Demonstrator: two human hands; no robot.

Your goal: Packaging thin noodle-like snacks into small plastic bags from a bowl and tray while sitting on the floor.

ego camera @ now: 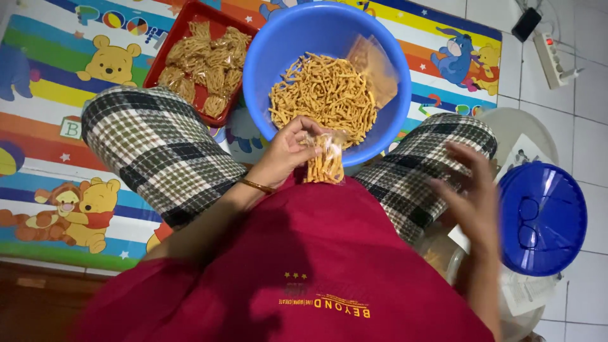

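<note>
the left hand (pixel 288 149) is closed around the top of a small clear bag (pixel 326 158) packed with yellow-orange snack sticks, fingers curled and pinching its neck so the filled part hangs down just in front of the near rim of a big blue basin (pixel 266 50). a thin gold bangle (pixel 256 185) sits on that wrist. the basin rests on the floor between the person's knees and holds a loose heap of snack sticks (pixel 323 92), with an empty clear bag (pixel 377 66) lying against its right inner wall. the right hand (pixel 472 196) is blurred, fingers spread and open, holding nothing that can be made out; it hovers over the right knee, beside a round blue lid (pixel 541 218) on a container near the right edge. a pair of glasses (pixel 529 221) lies on that lid. to the left of the basin, touching it, a red tray (pixel 183 28) holds several already filled bags (pixel 206 63) piled together. the person sits cross-legged in checked cloth (pixel 158 152) and a red shirt (pixel 304 266), on a colourful cartoon mat (pixel 50 76). on the white tiles at the top right lie a power strip (pixel 551 60) and a dark phone-like object (pixel 525 24).
</note>
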